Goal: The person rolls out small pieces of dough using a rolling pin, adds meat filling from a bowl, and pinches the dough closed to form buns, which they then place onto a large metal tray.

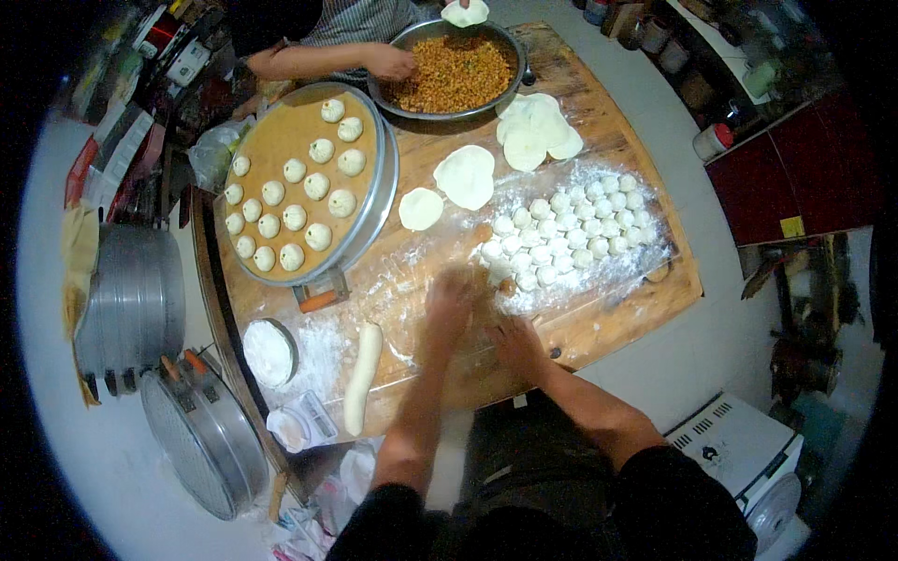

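Both of my hands are over the floured wooden table. My left hand (451,298) is blurred, just left of a rolling pin's end (483,233); whether it holds anything does not show. My right hand (515,338) lies low near the table's front edge, below another brown wooden end (507,286); its fingers are partly blurred. Rows of small floured dough pieces (561,237) sit to the upper right of my hands. Rolled wrappers (465,177) lie farther back, with a stack of wrappers (534,132) behind them. A long dough roll (363,379) rests to the left of my left forearm.
A round steamer tray (384,203) holds several pleated buns. Behind it, a co-worker's hand (390,62) reaches into a metal bowl (449,116) of filling; their other hand holds a wrapper (466,12). A flour bowl (269,353) and white scale (316,418) stand at the front left.
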`<state>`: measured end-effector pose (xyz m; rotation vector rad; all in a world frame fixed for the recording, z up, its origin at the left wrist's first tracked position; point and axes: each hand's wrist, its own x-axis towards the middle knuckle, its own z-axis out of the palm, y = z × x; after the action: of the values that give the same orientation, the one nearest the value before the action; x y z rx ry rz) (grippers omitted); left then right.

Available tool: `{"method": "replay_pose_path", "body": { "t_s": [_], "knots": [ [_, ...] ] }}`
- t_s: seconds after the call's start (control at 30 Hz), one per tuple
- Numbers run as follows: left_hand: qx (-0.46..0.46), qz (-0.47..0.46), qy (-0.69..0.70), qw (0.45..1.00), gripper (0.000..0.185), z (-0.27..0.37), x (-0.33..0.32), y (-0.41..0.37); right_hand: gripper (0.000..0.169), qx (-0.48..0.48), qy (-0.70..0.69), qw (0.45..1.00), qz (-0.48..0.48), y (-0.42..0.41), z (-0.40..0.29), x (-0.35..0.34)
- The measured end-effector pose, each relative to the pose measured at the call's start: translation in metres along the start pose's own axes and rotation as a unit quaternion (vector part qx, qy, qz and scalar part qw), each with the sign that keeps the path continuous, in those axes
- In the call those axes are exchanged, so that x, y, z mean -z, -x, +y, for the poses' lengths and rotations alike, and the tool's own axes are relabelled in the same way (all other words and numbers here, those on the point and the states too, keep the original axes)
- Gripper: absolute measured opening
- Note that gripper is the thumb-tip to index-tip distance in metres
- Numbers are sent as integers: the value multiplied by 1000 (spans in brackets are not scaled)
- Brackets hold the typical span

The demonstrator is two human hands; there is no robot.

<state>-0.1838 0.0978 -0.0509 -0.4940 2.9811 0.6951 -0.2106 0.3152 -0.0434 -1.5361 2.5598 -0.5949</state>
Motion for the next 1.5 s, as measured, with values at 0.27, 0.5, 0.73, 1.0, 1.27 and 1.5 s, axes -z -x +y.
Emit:
{"method": "replay_pose_path", "body": {
  "t_s": [0.27, 0.5, 0.73, 1.0, 1.27, 1.5],
  "knots": [
    [84, 0, 181, 980, 30, 23, 30, 57, 25, -281, -250, 926, 29, -100, -11, -18],
    [83, -16, 88, 993, 29, -32, -17, 88, 20, -19, -101, 993, -53, -23, -8, -20],
    [82, -110, 71, 988, 29, -25, 11, 63, 13, -163, -29, 986, 24, -130, -13, -23],
    [161, -37, 297, 940, 29, -46, -4, 81, 11, -98, 7, 994, 46, -63, -17, -30],
    [264, -81, 409, 869, 33, -86, -10, 63, 10, -105, -30, 994, 30, -47, -36, -24],
    [161, -32, 232, 959, 27, -44, 6, 59, 6, -196, -12, 977, 79, -136, -23, -37]
  ]
}}
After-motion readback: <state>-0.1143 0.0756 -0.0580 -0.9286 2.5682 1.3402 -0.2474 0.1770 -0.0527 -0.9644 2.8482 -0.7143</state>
